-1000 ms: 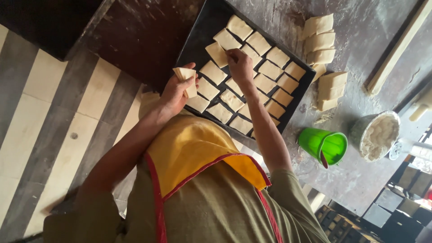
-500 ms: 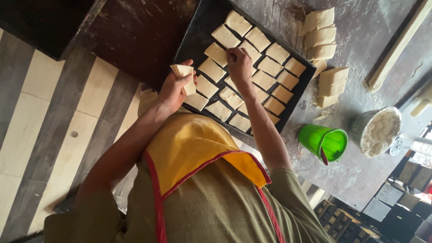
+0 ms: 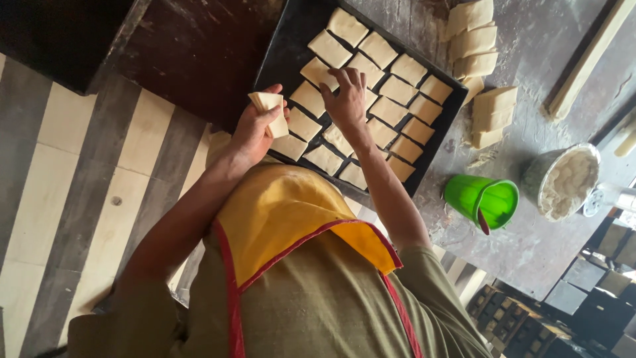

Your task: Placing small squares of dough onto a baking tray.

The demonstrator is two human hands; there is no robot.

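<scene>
My left hand (image 3: 254, 132) is raised beside the near left corner of a black baking tray (image 3: 281, 56) and grips a small stack of pale dough squares (image 3: 270, 108). My right hand (image 3: 346, 99) reaches over the tray, its fingertips spread and resting on one dough square (image 3: 318, 71) in the rows. Many flat dough squares (image 3: 397, 89) lie side by side across the tray. My yellow apron with red edging (image 3: 291, 212) fills the lower part of the view.
Stacks of cut dough (image 3: 472, 40) and more dough pieces (image 3: 493, 116) lie on the floured worktop (image 3: 530, 66) beyond the tray. A green cup (image 3: 482, 199) with a utensil in it, a metal bowl of flour (image 3: 564, 182) and a wooden strip (image 3: 586, 63) are at the right. The striped floor (image 3: 79, 166) is at the left.
Both hands stay almost where they were; the left still holds the stack and the right still rests on the tray's dough. Only the view shifts slightly.
</scene>
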